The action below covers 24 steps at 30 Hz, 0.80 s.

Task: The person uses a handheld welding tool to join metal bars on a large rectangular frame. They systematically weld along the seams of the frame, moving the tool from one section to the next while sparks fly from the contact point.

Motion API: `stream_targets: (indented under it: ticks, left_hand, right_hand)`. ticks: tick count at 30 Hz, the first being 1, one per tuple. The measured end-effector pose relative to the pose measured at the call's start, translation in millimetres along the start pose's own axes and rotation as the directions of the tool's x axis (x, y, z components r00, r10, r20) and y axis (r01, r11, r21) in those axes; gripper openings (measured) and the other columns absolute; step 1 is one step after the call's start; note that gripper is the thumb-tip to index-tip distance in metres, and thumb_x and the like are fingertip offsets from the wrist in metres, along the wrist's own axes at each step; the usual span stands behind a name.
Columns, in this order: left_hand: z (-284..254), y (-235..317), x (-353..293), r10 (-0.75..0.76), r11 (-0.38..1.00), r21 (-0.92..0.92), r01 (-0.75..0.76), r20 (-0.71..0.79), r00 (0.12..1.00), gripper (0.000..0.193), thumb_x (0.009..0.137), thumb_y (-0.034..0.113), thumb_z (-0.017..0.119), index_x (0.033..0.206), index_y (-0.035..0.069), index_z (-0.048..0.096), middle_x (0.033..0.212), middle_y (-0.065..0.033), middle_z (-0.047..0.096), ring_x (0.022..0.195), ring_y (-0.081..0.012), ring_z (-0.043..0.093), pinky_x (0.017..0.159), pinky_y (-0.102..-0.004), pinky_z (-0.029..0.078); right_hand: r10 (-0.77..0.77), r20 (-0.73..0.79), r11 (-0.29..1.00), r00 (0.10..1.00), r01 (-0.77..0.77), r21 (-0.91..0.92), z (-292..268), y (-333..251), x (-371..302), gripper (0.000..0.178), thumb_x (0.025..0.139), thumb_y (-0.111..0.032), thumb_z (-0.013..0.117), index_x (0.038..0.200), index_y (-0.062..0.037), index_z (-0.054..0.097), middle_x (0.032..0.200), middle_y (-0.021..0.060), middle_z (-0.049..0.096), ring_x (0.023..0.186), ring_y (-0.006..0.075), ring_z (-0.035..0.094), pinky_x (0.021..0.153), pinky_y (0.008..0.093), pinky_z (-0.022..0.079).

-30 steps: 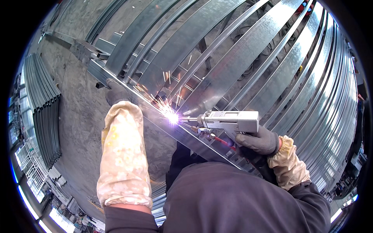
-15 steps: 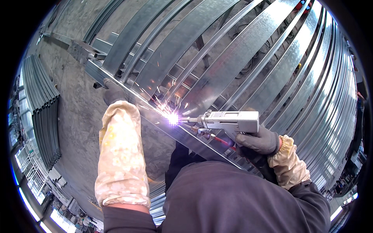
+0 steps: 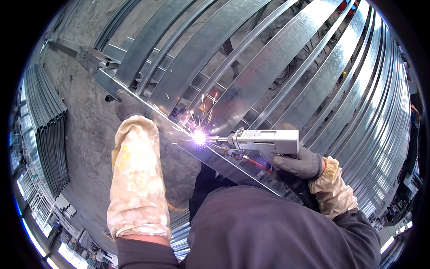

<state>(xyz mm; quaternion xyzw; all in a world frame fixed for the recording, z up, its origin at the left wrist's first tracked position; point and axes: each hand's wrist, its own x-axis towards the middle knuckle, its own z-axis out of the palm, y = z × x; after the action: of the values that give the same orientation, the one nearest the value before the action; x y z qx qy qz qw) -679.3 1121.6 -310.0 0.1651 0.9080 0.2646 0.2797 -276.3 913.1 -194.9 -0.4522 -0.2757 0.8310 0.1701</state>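
Note:
My right hand (image 3: 301, 162), in a grey glove, is wrapped round the grip of a silver welding gun (image 3: 264, 140). Its thin nozzle points left, and a bright violet-white weld spot (image 3: 199, 137) throws sparks at its tip. That spot lies on the long metal beam (image 3: 224, 162) running diagonally in front of me, where flat and narrow metal bars (image 3: 210, 54) meet it. Farther left along the same beam, my gloved left hand (image 3: 128, 107) rests against its edge. One fingertip shows there; the pale patterned sleeve cover (image 3: 136, 175) hides most of the hand.
A red hose (image 3: 257, 164) and a dark cable run beneath the gun. Stacked metal profiles (image 3: 50, 134) lie on the concrete floor (image 3: 87, 152) at left. Coiled cables (image 3: 284, 74) show between the bars. More bars crowd the right side.
The bars, beam and my left arm appear slightly farther left in the picture. The weld spot has barely shifted along the beam, and the spark pattern differs. My right hand keeps hold of the welding gun.

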Motion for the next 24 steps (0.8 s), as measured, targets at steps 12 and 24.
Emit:
stream_targets:
  ticks: [12,24]
  left_hand:
    - [-4.6,0.9,2.2,0.017,1.0,0.014,-0.017,0.001,1.0,0.079,0.099,0.061,0.035,0.121,-0.01,0.061,0.113,-0.0265,0.068,0.103,-0.0396,0.068,0.08,-0.0467,0.057]
    - [-6.4,3.2,3.8,0.024,1.0,0.016,-0.024,0.001,1.0,0.077,0.099,0.06,0.035,0.121,-0.009,0.061,0.114,-0.027,0.067,0.103,-0.04,0.067,0.081,-0.0471,0.056]
  right_hand:
    - [0.038,-0.032,0.999,0.999,-0.038,-0.019,-0.4,1.9,-7.1,0.057,0.098,-0.033,0.062,0.141,-0.0004,0.046,0.104,0.009,0.065,0.078,0.0134,0.064,0.07,0.029,0.054]
    - [0.078,-0.024,0.996,0.997,-0.077,0.038,0.3,0.6,-13.6,0.055,0.098,-0.032,0.062,0.14,-0.0012,0.047,0.105,0.0089,0.066,0.079,0.0128,0.064,0.071,0.0285,0.053]
